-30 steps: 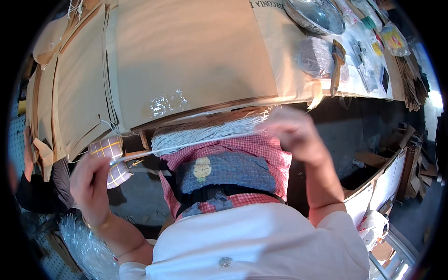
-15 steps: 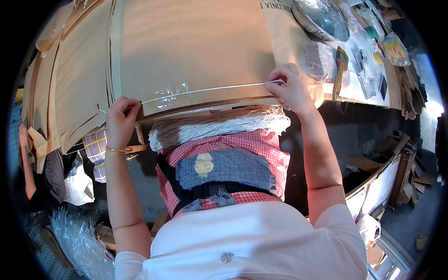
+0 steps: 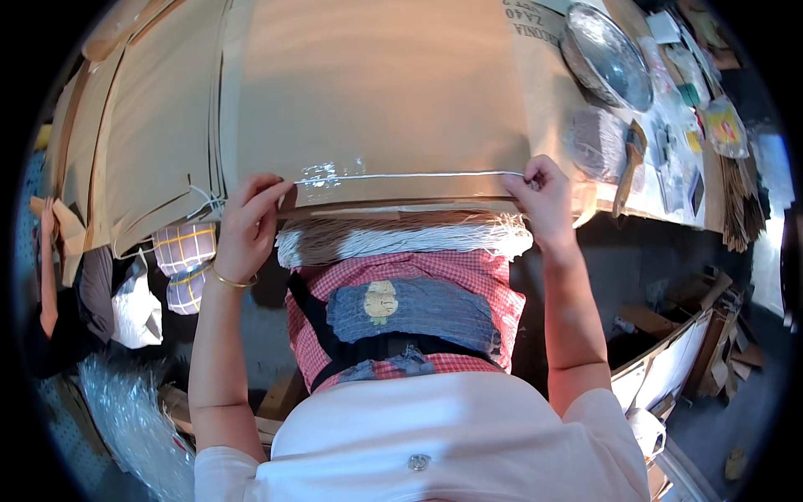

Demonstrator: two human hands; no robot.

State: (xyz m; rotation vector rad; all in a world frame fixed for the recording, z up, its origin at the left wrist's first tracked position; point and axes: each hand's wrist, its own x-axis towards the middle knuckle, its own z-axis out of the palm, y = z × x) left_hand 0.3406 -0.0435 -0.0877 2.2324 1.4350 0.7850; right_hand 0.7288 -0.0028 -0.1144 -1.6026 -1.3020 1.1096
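Observation:
A thin white string (image 3: 410,176) is stretched taut and level across the brown cardboard-covered tabletop (image 3: 376,92), near its front edge. My left hand (image 3: 249,224) pinches the string's left end against the table edge. My right hand (image 3: 544,201) pinches its right end. A bundle of white and brown strings (image 3: 401,238) lies across my lap just below the table edge, on a red checked apron (image 3: 401,276) with a blue denim pocket (image 3: 410,311).
A metal bowl (image 3: 606,54) sits at the back right of the table, with a brush (image 3: 629,163) and small packets (image 3: 711,117) beside it. Checked cloth bags (image 3: 184,251) and a white bag (image 3: 134,305) hang at the left. Cardboard boxes (image 3: 669,368) stand on the floor to the right.
Both hands rose from the lap to the table edge, drew one string out of the bundle, and now hold it stretched wider and straighter across the cardboard.

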